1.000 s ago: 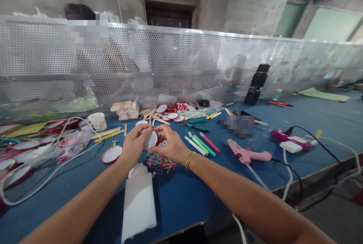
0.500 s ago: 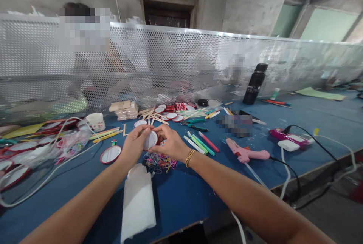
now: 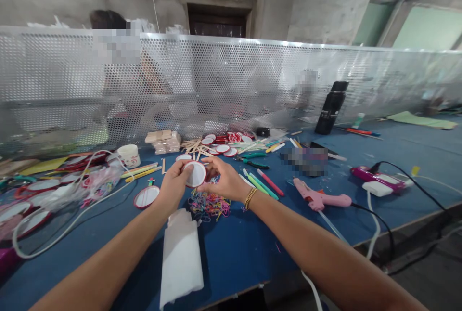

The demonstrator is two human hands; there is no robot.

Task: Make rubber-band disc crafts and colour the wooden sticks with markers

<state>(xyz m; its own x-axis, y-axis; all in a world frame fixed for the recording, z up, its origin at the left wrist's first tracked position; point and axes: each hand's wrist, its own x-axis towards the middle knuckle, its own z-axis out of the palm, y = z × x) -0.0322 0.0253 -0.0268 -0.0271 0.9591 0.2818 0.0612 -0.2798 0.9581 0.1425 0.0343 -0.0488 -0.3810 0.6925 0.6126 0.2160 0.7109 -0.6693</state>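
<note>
Both hands meet over the blue table, holding one small round disc with a red rim and a white face. My left hand grips its left edge and my right hand, with a gold bracelet on the wrist, pinches its right edge. The disc's white face is turned toward me. Just below the hands lies a pile of coloured rubber bands. A white folded packet lies nearer to me, under my left forearm.
More red-rimmed discs lie to the left and at the back among wooden sticks. Coloured markers, a pink glue gun, cables and a black bottle are on the right. A perforated metal screen runs across the back, with people behind it.
The disc has been tilted so that its white face shows more fully toward me. Both hands keep their grip; the view has shifted slightly.
</note>
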